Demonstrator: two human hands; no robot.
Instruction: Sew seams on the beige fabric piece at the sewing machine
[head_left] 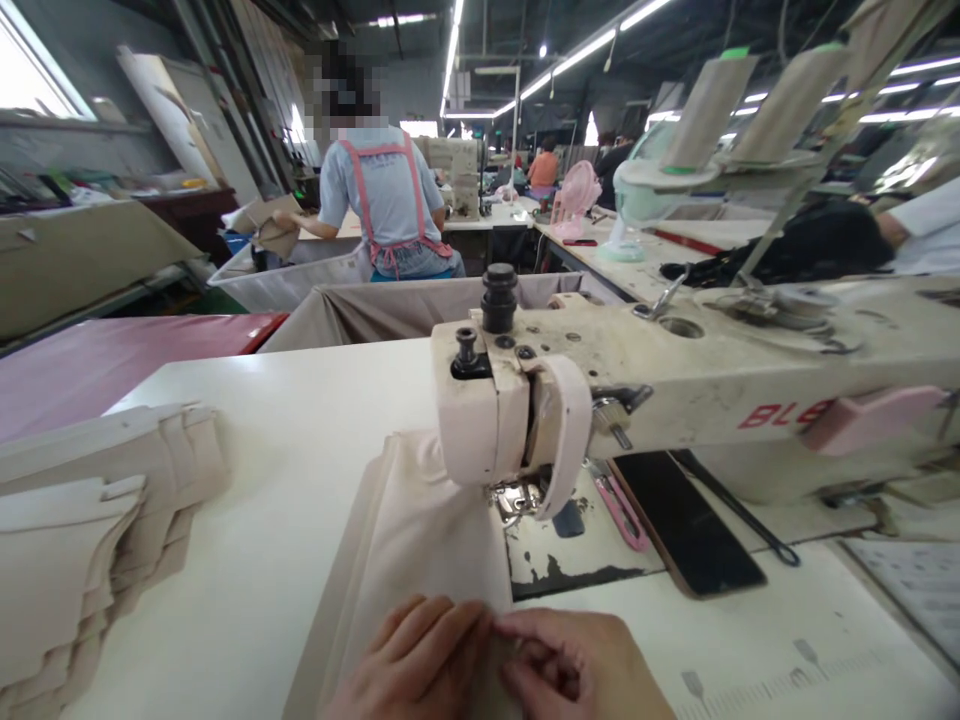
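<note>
A beige fabric piece [442, 540] lies on the white table, its far part under the head of the sewing machine [480, 410] beside the metal presser foot [517, 500]. At the near right edge of that fabric, my left hand [424, 655] rests with its fingers together and bent over the cloth; its thumb is hidden. My right hand [581, 660] is closed, its thumb and curled fingers pinching the same edge. The fingertips of both hands meet there, just short of the machine's metal plate [577, 560].
Stacked beige cut pieces [67, 560] lie at the left. Right of the needle area are pink-handled thread snips [622, 510], a black phone [686, 520] and a dark rod with a looped end [742, 510]. Behind stands a cloth-lined bin [375, 312]; a co-worker [386, 190] sits beyond.
</note>
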